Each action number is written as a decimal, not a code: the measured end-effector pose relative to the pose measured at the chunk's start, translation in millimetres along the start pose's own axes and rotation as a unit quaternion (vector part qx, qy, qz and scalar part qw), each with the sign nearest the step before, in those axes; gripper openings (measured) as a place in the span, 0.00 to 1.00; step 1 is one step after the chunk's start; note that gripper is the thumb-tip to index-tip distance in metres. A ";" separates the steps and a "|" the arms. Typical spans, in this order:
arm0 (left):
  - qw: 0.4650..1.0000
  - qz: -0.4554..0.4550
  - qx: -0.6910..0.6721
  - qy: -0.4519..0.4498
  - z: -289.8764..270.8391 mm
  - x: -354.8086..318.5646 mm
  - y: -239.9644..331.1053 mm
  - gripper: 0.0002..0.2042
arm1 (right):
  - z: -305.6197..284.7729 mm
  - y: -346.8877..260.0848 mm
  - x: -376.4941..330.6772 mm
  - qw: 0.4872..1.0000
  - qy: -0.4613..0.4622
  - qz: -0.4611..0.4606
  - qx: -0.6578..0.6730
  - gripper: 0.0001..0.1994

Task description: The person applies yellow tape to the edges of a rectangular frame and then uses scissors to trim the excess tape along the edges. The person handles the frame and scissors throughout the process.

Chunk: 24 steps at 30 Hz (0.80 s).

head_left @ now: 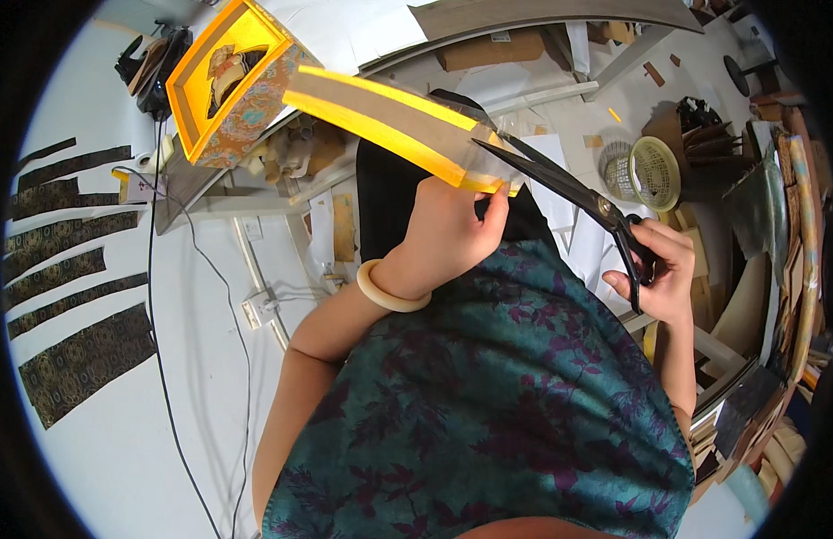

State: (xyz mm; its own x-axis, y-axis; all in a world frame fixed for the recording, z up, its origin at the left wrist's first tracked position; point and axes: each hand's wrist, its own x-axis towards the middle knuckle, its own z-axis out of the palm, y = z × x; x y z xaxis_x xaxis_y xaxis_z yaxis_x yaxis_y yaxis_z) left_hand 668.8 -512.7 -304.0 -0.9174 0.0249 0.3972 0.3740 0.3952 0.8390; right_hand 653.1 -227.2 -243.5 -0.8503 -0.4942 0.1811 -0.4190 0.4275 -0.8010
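Centrally, left hand (448,235) fingers pinch yellow-edged strip (398,126); right hand (661,269) fingers closed through black scissors (569,193) handles, blades parted at strip end. Nearby: yellow framed box (232,85), dark patterned fabric strips (70,269), woven basket (654,172).

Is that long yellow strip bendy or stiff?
Probably fairly stiff: the long yellow-edged tan strip juts out nearly straight from the left hand, held only at one end. Likely light, since fingertips alone carry it.
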 end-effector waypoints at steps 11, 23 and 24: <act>0.854 -0.191 -0.479 0.065 -38.3 7.6 18.0 0.17 | -12.7 14.1 -15.7 1.000 -0.009 0.006 -0.006 0.24; 0.908 -0.064 -0.412 0.032 -20.8 25.0 51.8 0.12 | -48.6 1.1 -31.6 0.995 0.034 -0.009 -0.098 0.25; 0.910 -0.063 -0.409 0.034 -20.1 25.4 53.4 0.12 | -49.9 0.1 -31.4 0.993 0.036 -0.015 -0.109 0.25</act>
State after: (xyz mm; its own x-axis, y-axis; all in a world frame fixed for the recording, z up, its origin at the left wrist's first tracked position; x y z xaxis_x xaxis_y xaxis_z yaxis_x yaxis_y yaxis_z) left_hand 668.2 -509.4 -241.6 -0.9600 -0.0421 0.2770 0.2680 -0.4257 0.8642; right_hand 663.9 -173.9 -220.8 -0.8532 -0.4577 0.2501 -0.4975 0.5700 -0.6539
